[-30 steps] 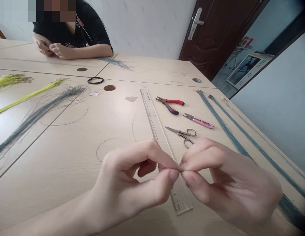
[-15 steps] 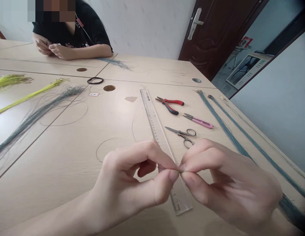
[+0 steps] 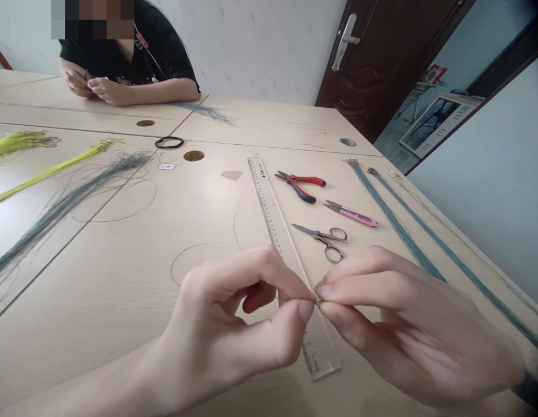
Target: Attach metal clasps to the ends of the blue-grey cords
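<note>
My left hand (image 3: 238, 315) and my right hand (image 3: 407, 324) meet fingertip to fingertip low in the view, just above a clear plastic ruler (image 3: 286, 249). Both pinch a tiny dark piece (image 3: 317, 301) between thumb and forefinger; it is too small to name. A thin grey thread (image 3: 194, 252) curls on the table (image 3: 134, 272) left of my hands. Small silver scissors (image 3: 323, 237) lie just beyond my right hand.
Red-handled pliers (image 3: 301, 184) and pink thread snips (image 3: 351, 213) lie past the scissors. Grey-blue thread bundles (image 3: 407, 231) run along the right edge; grey (image 3: 64, 202) and yellow-green (image 3: 47, 169) bundles lie left. A black hair band (image 3: 168, 142) lies mid-table. Another person (image 3: 121, 63) sits at the far left corner.
My right hand has turned slightly, its fingers stretched flatter and its back lower and further right. The left hand and the pinched piece stay in place.
</note>
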Demonstrator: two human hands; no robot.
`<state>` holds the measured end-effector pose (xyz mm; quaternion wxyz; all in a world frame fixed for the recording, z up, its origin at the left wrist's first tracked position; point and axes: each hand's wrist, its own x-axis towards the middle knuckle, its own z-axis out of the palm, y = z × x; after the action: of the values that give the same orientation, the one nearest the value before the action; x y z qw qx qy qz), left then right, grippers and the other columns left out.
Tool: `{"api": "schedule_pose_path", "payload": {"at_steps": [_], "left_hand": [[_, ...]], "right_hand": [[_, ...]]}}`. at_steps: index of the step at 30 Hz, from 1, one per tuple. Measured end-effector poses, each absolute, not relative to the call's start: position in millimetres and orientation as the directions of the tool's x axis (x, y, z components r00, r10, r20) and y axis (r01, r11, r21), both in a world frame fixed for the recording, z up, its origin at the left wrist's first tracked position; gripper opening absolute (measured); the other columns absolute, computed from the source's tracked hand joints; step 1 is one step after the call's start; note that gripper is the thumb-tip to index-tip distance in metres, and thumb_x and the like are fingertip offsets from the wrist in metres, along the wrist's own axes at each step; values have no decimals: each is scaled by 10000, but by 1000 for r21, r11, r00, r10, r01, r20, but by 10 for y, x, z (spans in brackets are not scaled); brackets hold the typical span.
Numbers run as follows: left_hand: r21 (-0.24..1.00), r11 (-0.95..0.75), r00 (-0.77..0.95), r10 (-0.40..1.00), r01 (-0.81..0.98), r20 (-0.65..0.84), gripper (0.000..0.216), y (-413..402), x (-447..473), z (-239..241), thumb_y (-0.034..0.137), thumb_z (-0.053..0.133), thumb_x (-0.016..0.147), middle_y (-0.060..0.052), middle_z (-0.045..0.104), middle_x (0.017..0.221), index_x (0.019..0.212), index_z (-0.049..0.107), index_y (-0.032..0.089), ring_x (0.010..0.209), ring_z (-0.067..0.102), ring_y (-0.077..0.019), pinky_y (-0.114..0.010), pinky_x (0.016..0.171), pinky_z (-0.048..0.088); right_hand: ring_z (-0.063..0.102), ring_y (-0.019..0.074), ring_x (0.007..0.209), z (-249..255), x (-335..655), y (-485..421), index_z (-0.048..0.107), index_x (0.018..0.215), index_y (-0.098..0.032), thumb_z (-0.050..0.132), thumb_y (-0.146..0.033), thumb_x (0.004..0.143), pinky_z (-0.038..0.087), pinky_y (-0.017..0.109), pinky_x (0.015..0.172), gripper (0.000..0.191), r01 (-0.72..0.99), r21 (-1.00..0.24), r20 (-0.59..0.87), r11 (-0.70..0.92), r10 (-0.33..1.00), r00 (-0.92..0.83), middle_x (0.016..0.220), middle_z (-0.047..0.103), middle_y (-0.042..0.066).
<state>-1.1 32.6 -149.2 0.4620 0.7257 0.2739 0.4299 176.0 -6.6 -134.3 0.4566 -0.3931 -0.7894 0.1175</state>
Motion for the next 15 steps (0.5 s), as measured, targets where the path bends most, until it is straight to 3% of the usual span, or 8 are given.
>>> {"api": "schedule_pose_path", "payload": {"at_steps": [15], "left_hand": [[904,-427,472,796,-7,380,168,325,-2,-1491,47,545,718,71,496,544,680,567,210,500,417,-67,-203,446,336]], "right_hand": [[601,58,737,-1336,1736,-71,625,799,-119,605,-87,815,485,142,677,41,530,-549,619,646,740,-261,767,630,5]]}}
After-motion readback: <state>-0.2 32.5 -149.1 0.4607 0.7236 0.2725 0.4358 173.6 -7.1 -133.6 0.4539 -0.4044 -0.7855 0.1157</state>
